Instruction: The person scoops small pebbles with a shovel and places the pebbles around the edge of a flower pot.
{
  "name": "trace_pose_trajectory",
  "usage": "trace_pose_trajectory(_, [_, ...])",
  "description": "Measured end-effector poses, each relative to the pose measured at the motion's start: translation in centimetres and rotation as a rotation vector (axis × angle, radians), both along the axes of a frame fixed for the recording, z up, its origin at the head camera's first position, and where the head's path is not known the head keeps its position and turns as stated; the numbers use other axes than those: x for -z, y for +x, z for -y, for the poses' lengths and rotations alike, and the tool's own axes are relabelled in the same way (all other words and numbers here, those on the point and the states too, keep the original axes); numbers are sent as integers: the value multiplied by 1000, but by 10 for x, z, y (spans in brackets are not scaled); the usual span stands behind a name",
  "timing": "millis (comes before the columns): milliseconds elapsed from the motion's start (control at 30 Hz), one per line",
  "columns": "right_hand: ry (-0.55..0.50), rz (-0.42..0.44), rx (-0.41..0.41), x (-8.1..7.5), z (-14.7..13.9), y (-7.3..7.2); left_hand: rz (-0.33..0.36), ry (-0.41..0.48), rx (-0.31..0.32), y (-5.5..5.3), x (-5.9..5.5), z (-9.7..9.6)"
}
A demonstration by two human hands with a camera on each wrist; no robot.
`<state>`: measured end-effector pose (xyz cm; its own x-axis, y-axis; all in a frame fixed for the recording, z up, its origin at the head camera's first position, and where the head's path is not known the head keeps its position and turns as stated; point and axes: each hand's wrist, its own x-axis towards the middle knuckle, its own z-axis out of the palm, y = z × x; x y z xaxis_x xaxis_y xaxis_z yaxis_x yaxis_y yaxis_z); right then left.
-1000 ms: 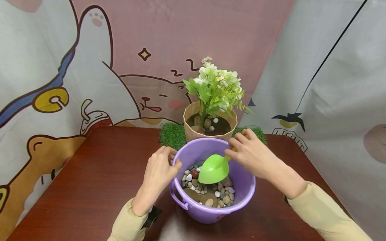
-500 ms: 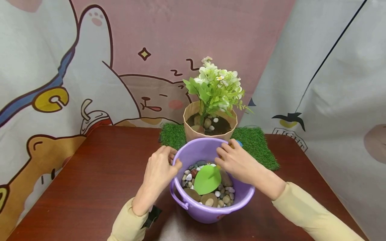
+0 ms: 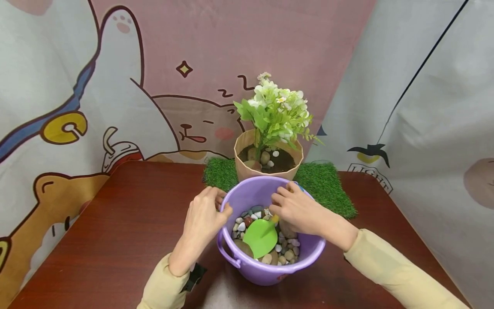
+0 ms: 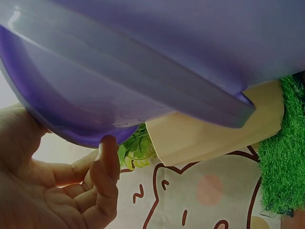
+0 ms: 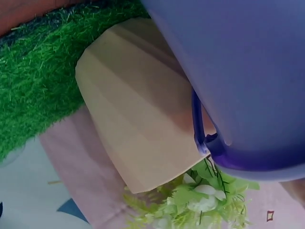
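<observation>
A purple bucket (image 3: pixel 256 275) with pebbles (image 3: pixel 288 255) inside stands at the table's front middle. My left hand (image 3: pixel 204 221) grips its left rim, with the thumb at the inner side; in the left wrist view the fingers of this hand (image 4: pixel 71 188) curl by the rim. Over the bucket's right side, my right hand (image 3: pixel 299 211) holds a toy shovel by its yellow handle. The light green blade (image 3: pixel 259 238) lies low over the pebbles, its tip toward the near left. In the right wrist view the bucket wall (image 5: pixel 248 86) hides nearly all of that hand.
Right behind the bucket is a beige faceted pot (image 3: pixel 247 172) holding soil, some stones and a white-flowered plant (image 3: pixel 275 109). It stands on an artificial grass mat (image 3: pixel 328 186). A cartoon-printed cloth (image 3: pixel 301 47) hangs behind the brown table (image 3: pixel 154 206).
My right hand has moved left and into the bucket, bringing the shovel blade down from above onto the near-left part of the pebbles. The left hand has stayed at the rim.
</observation>
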<state>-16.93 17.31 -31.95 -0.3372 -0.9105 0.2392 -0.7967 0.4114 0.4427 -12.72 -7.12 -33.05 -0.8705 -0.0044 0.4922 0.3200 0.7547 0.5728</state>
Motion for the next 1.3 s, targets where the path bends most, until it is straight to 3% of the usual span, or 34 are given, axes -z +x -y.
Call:
trace_pose_trajectory(533, [-103,82,37,-3,-4,-2,-12,4,3,-1,1,0])
trace_pose_trajectory(1300, [-248,405,14,-24,-23,-17,-10,16,11,-1,2,1])
